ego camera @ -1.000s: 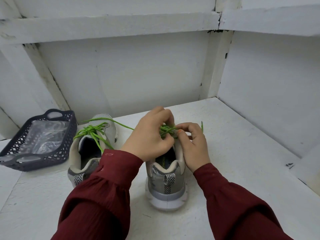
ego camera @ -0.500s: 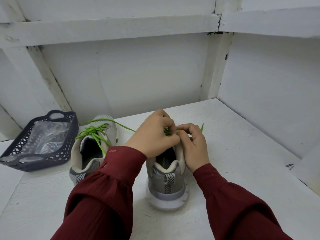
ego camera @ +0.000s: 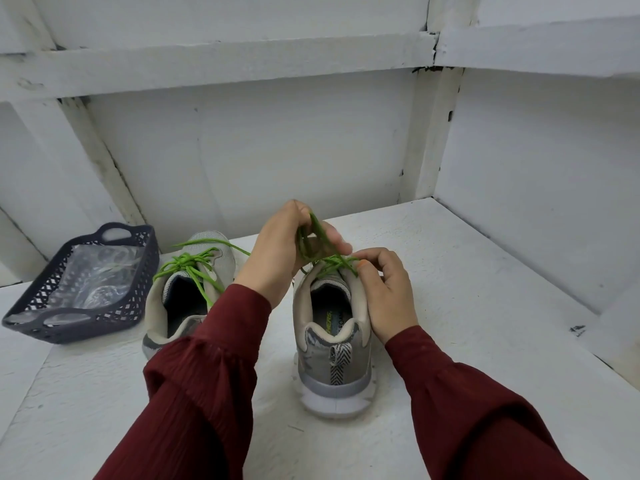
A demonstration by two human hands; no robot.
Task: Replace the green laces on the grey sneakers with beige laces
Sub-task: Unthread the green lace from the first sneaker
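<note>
Two hands busy: my left hand (ego camera: 277, 258) is pinching the limp, light green lace (ego camera: 316, 232) above the tongue; my right hand (ego camera: 386, 294) is gripping the sneaker (ego camera: 332, 362) at its collar.

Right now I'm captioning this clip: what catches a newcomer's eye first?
Bright green lace at centre, lifted in loops by the left hand while the right hand pinches it over the grey sneaker. A second sneaker, tied in green, stands left, beside a dark basket.
</note>
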